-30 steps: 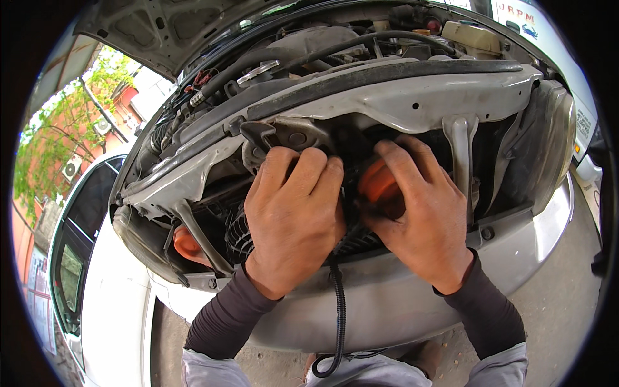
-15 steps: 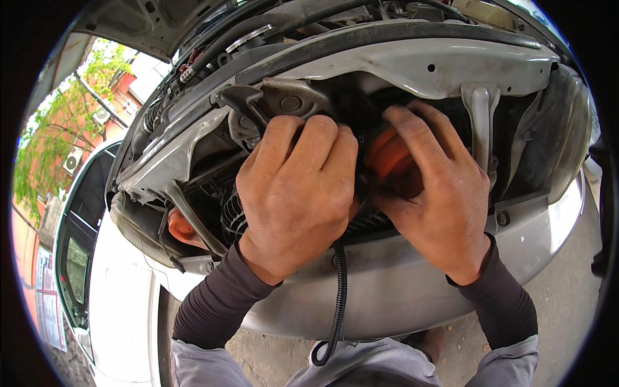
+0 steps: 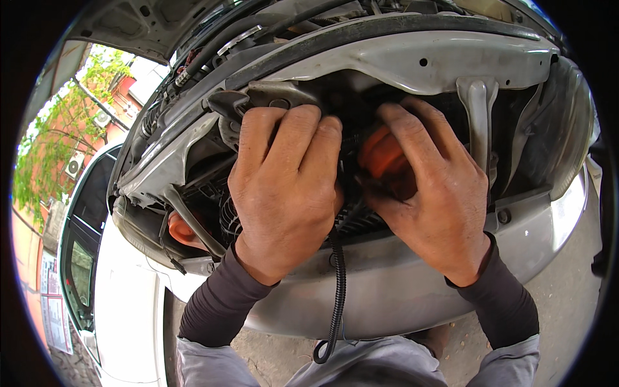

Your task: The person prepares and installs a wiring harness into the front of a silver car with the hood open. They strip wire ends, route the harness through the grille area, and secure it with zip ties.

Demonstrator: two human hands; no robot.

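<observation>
Both my hands are inside the open front of a silver car, below its upper crossbar (image 3: 387, 61). My right hand (image 3: 438, 184) curls around a round orange car horn (image 3: 380, 155), with thumb and fingers on either side of it. Next to it, my left hand (image 3: 284, 187) is bent with its fingers together and pointing down; the fingertips and whatever they grip are hidden behind the hand. The hood latch (image 3: 229, 103) sits just beyond my left fingers. Below my left hand, a black corrugated cable sleeve (image 3: 338, 290) hangs over the bumper (image 3: 387, 297).
Another orange horn (image 3: 184, 229) sits at the left, behind a metal brace (image 3: 193, 219). A second brace (image 3: 477, 122) stands right of my right hand. Headlights (image 3: 570, 129) flank the opening. The raised hood (image 3: 129, 22) is at upper left. A white car (image 3: 122, 303) stands close on the left.
My left hand has shifted slightly left, away from the right hand. The right hand stays around the orange horn, and more of the horn shows. The view has moved slightly.
</observation>
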